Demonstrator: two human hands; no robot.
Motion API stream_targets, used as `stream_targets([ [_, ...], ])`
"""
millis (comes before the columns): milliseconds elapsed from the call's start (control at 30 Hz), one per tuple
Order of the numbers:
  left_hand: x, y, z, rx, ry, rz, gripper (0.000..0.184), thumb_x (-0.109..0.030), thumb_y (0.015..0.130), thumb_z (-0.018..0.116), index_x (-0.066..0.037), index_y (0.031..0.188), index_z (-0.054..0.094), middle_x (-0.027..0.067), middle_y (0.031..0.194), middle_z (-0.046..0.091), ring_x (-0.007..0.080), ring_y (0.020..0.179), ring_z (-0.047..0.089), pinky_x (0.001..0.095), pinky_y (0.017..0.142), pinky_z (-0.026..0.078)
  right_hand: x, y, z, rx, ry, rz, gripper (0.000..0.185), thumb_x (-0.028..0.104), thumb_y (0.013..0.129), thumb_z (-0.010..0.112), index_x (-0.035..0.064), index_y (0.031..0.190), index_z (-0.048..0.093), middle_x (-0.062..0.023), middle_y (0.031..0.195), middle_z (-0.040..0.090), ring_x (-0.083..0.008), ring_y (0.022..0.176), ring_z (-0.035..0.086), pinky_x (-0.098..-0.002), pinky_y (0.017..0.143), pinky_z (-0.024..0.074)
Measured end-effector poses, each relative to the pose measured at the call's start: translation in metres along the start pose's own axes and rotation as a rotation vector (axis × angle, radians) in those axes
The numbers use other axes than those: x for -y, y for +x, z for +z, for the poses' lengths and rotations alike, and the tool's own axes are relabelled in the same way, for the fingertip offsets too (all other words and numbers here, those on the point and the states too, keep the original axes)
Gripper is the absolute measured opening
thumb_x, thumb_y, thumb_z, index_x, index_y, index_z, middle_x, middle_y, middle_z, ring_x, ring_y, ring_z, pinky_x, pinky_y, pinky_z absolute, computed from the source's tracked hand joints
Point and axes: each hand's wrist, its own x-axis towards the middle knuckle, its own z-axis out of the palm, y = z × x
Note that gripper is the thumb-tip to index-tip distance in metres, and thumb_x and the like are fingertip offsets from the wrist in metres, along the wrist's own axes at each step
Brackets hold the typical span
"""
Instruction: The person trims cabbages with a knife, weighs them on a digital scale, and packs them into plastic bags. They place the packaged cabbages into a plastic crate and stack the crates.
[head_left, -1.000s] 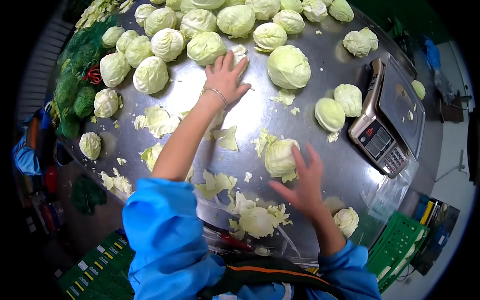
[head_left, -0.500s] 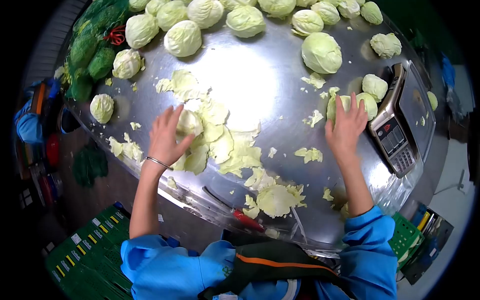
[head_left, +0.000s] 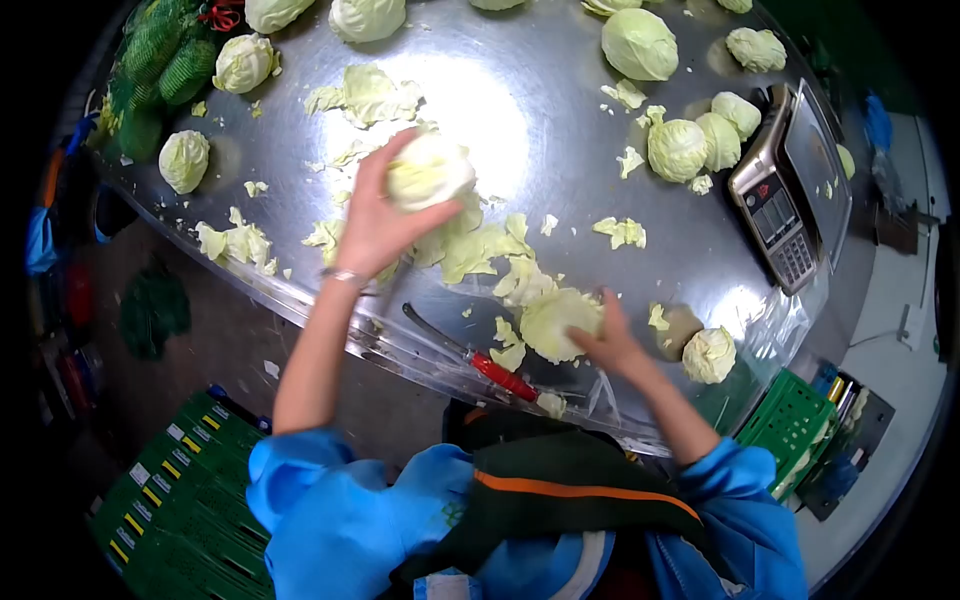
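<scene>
My left hand (head_left: 385, 220) is wrapped round a pale, trimmed cabbage (head_left: 432, 175), held over loose leaves on the metal table. Near the table's front edge, my right hand (head_left: 615, 342) has its thumb over a large cabbage leaf (head_left: 552, 325); its fingers curl at the leaf's right side, partly hidden. Between the hands lie more torn leaves (head_left: 478, 250). A red-handled knife (head_left: 498, 376) with a dark curved blade rests by the front edge, to the left of that large leaf.
A scale (head_left: 775, 215) stands at the right, beside a group of cabbages (head_left: 677, 150). One cabbage (head_left: 709, 355) sits at the front right. Green net sacks (head_left: 150, 60) occupy the back left corner. Green crates (head_left: 185, 490) are on the floor at the left.
My left hand has picked up the cabbage and moved up and to the right. My right hand has left the cabbages by the scale and come down to the large leaf. The view has shifted.
</scene>
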Motion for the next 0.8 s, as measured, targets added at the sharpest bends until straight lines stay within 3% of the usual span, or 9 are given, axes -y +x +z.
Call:
stream_targets([
  [67, -0.010, 0.024, 0.045, 0.013, -0.045, -0.017, 0.085, -0.025, 0.065, 0.080, -0.008, 0.136, 0.035, 0.0179, 0.129, 0.044, 0.0258, 0.107, 0.055, 0.0337, 0.089, 0.049, 0.041, 0.006, 0.055, -0.015, 0.251, 0.129, 0.074, 0.016, 0.085, 0.061, 0.0032, 0.142, 0.015, -0.0179, 0.131, 0.040, -0.0253, 0.114, 0.047, -0.0360, 0.092, 0.0418],
  [100, -0.013, 0.035, 0.063, 0.029, -0.190, -0.078, 0.085, -0.028, 0.066, 0.080, -0.008, 0.136, 0.035, 0.0187, 0.131, 0.043, 0.0268, 0.106, 0.056, 0.0335, 0.087, 0.049, 0.076, 0.015, 0.053, 0.108, 1.002, 0.253, 0.081, 0.026, 0.082, 0.065, 0.0059, 0.143, 0.015, -0.0200, 0.131, 0.039, -0.0226, 0.104, 0.053, -0.0359, 0.086, 0.0457],
  [200, -0.006, 0.044, 0.088, -0.005, -0.031, 0.158, 0.076, -0.023, 0.074, 0.073, -0.001, 0.134, 0.033, 0.0204, 0.120, 0.052, 0.0296, 0.100, 0.058, 0.0351, 0.088, 0.048, 0.086, 0.011, 0.004, -0.173, 0.525, 0.078, 0.072, 0.024, 0.084, 0.063, 0.0063, 0.140, 0.023, -0.0194, 0.124, 0.047, -0.0202, 0.100, 0.055, -0.0345, 0.081, 0.0470],
  [300, -0.036, -0.016, 0.058, -0.172, 0.518, 0.499, 0.059, -0.019, 0.075, 0.066, 0.003, 0.124, 0.041, 0.0253, 0.111, 0.049, 0.0364, 0.097, 0.053, 0.0422, 0.083, 0.046, -0.026, -0.030, -0.037, -0.498, 0.045, -0.039, 0.059, 0.020, 0.082, 0.062, 0.0049, 0.132, 0.037, -0.0195, 0.113, 0.055, -0.0218, 0.089, 0.059, -0.0341, 0.077, 0.0475],
  [367, -0.037, -0.076, 0.052, 0.317, 0.516, 0.575, 0.015, -0.004, 0.066, 0.058, 0.001, 0.080, 0.055, 0.0154, 0.073, 0.051, 0.0298, 0.070, 0.049, 0.0406, 0.063, 0.041, -0.095, -0.074, -0.019, -0.526, -0.077, 0.105, 0.049, 0.018, 0.080, 0.062, 0.0023, 0.123, 0.045, -0.0195, 0.113, 0.055, -0.0237, 0.086, 0.060, -0.0338, 0.077, 0.0479],
  [433, -0.011, -0.143, 0.073, 0.682, 0.378, 0.657, 0.026, -0.003, 0.064, 0.059, -0.002, 0.090, 0.061, 0.0109, 0.079, 0.054, 0.0261, 0.080, 0.053, 0.0345, 0.070, 0.044, -0.025, -0.097, 0.011, -0.090, -0.025, 0.391, 0.037, 0.018, 0.081, 0.061, 0.0010, 0.113, 0.052, -0.0169, 0.106, 0.058, -0.0241, 0.087, 0.060, -0.0342, 0.077, 0.0485],
  [500, 0.001, -0.177, 0.084, 0.721, 0.726, 0.732, 0.029, -0.013, 0.074, 0.054, -0.008, 0.101, 0.060, 0.0054, 0.095, 0.054, 0.0223, 0.098, 0.048, 0.0357, 0.089, 0.035, -0.038, -0.090, 0.079, -0.044, 0.409, 0.275, 0.034, 0.022, 0.083, 0.062, 0.0032, 0.111, 0.056, -0.0152, 0.101, 0.060, -0.0238, 0.087, 0.061, -0.0332, 0.076, 0.0491],
  [667, -0.018, -0.178, 0.065, 0.634, 0.850, 0.675, 0.029, -0.013, 0.076, 0.052, -0.009, 0.103, 0.058, 0.0032, 0.096, 0.055, 0.0182, 0.096, 0.051, 0.0365, 0.089, 0.034, 0.041, -0.076, 0.037, -0.205, 0.253, -0.048, 0.036, 0.024, 0.089, 0.056, 0.0036, 0.118, 0.054, -0.0116, 0.104, 0.061, -0.0183, 0.090, 0.061, -0.0286, 0.076, 0.0489],
  [800, -0.093, -0.209, 0.061, 0.329, 0.619, 0.752, 0.040, -0.014, 0.076, 0.051, -0.007, 0.116, 0.055, 0.0044, 0.108, 0.055, 0.0185, 0.095, 0.051, 0.0359, 0.087, 0.036, 0.037, -0.101, 0.025, 0.406, 0.981, 0.305, 0.041, 0.035, 0.096, 0.041, 0.0013, 0.117, 0.053, -0.0100, 0.112, 0.059, -0.0171, 0.100, 0.058, -0.0284, 0.084, 0.0473],
])
